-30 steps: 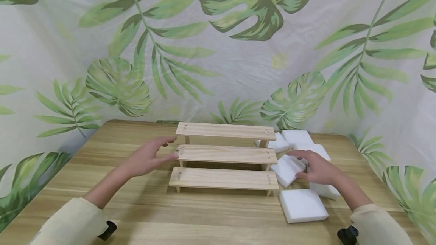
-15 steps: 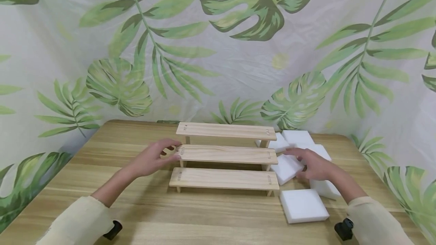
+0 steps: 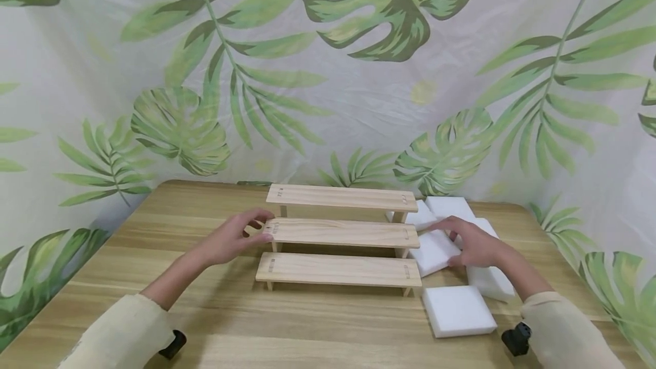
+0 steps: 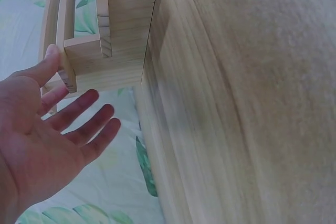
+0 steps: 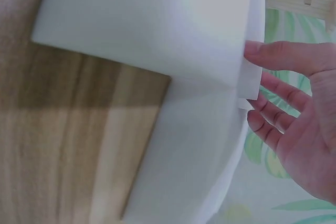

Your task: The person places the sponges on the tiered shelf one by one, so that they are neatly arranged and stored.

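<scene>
A three-step wooden display stand [image 3: 340, 233] stands on the table, its plank steps rising toward the back. At the left end of its middle step, my left hand [image 3: 228, 238] pinches the plank between thumb and index finger; the left wrist view shows the other fingers spread apart from the wood. My right hand [image 3: 476, 244] holds a white foam block [image 3: 433, 254] lying just right of the stand. Its thumb [image 5: 262, 49] is on the near edge of the foam, while the index fingertip reaches the far side. The fingertips behind the foam are partly hidden.
Several more white foam blocks lie behind and beside the right hand, some overlapping, and one foam block [image 3: 458, 311] sits nearer the front. The wooden table [image 3: 307, 329] ends at a leaf-printed curtain [image 3: 359, 101] behind the stand.
My left hand has moved right onto the end of the middle step. My right fingers have closed in on the foam block, which has turned slightly. The stand stays in place.
</scene>
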`<state>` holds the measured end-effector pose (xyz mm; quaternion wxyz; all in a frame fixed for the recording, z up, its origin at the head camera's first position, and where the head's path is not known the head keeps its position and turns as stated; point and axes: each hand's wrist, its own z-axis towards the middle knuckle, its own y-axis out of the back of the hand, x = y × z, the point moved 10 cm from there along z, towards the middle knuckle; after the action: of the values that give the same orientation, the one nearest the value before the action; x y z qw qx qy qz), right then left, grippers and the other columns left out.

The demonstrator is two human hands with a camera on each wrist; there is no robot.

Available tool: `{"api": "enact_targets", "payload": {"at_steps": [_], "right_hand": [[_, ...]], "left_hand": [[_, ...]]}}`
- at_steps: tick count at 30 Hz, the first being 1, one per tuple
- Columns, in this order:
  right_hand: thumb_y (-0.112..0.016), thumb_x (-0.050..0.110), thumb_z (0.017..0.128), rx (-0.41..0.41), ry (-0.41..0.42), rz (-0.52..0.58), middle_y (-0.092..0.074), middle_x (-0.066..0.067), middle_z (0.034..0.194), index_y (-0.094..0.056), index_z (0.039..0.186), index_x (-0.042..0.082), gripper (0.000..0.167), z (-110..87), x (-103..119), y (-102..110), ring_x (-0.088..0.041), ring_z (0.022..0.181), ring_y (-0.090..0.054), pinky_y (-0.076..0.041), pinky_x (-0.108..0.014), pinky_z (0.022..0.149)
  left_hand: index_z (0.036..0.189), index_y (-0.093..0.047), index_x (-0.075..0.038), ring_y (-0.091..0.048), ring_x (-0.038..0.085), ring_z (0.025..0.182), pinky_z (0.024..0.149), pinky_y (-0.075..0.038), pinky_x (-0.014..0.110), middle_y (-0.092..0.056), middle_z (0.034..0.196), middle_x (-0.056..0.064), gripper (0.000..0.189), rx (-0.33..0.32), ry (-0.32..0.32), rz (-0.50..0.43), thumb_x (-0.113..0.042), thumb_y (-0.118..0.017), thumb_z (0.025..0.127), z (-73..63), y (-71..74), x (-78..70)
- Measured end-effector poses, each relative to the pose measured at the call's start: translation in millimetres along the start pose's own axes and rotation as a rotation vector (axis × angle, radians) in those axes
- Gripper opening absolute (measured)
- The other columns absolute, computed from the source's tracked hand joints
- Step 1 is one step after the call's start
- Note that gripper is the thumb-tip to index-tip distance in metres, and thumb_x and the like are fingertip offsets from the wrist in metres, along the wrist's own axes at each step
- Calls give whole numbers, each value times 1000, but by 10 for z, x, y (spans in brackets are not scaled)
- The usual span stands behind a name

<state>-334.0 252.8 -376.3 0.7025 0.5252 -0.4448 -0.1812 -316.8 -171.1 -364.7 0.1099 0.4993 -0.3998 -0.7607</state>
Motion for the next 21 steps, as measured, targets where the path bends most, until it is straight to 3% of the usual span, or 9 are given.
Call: {"api": "enact_targets", "payload": {"at_steps": [8, 14, 21], "right_hand": [[-92, 5, 71, -65, -15, -12, -61, -15, 120, -64, 133, 2, 68, -67, 4, 214, -21, 92, -57, -47, -35, 72], [-94, 15, 72, -94, -61, -28, -60, -17, 119, -64, 133, 1, 70, -116, -23, 334, -24, 94, -58, -46, -36, 73], [-92, 21, 75, -144, -45, -35, -60, -24, 122, -67, 129, 0, 64, -170, -14, 454, -29, 97, -58, -48, -38, 72]], "left_hand": [[141, -48, 3, -56, 46, 124, 98, -48, 61, -56, 138, 28, 45, 61, 20, -19, -24, -61, 107, 28, -49, 10], [140, -47, 3, -56, 47, 125, 99, -47, 63, -55, 137, 29, 44, 71, 24, -19, -23, -60, 108, 21, -52, 3], [139, -49, 6, -56, 49, 123, 99, -46, 63, -55, 136, 31, 45, 64, 23, -4, -22, -62, 106, 35, -34, -22]]}}
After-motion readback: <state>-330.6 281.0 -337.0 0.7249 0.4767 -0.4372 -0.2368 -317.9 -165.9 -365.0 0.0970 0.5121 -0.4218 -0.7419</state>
